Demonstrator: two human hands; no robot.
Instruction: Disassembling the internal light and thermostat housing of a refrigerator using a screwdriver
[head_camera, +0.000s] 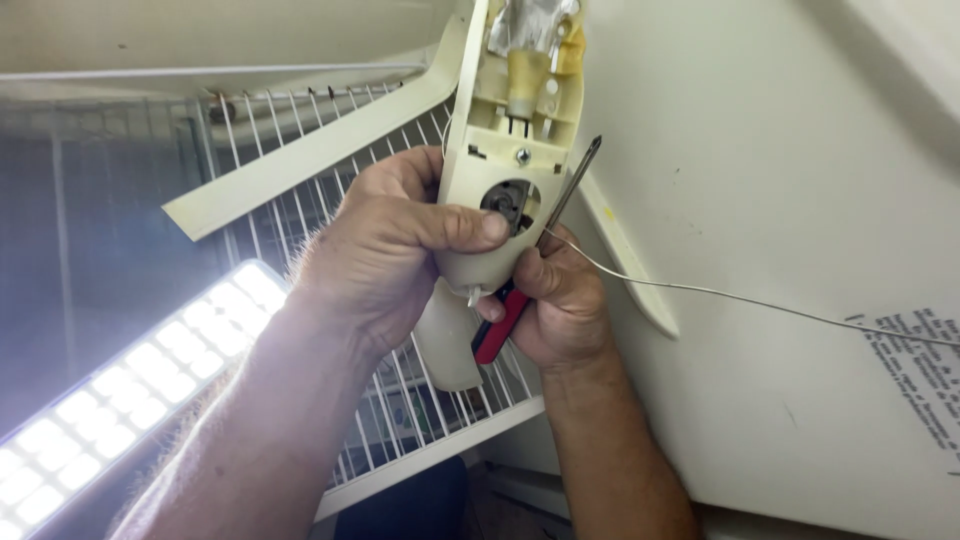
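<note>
Cream plastic housing (505, 150), white fridge wall (780, 200), wire shelf (330, 200), glaring light panel (130, 390)

A white wire shelf (300, 200) runs behind the hands, its thin bars sloping down to a solid white front rail (440, 450). A cream plastic strip (310, 150) lies slantwise across its upper bars. Whether the lit LED light panel (130, 380) at lower left touches it cannot be told.

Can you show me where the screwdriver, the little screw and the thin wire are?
screwdriver (578, 180), head view, on its metal shaft.
screw (522, 155), head view, on its shiny head.
wire (740, 298), head view, along its bare stretch.
</note>
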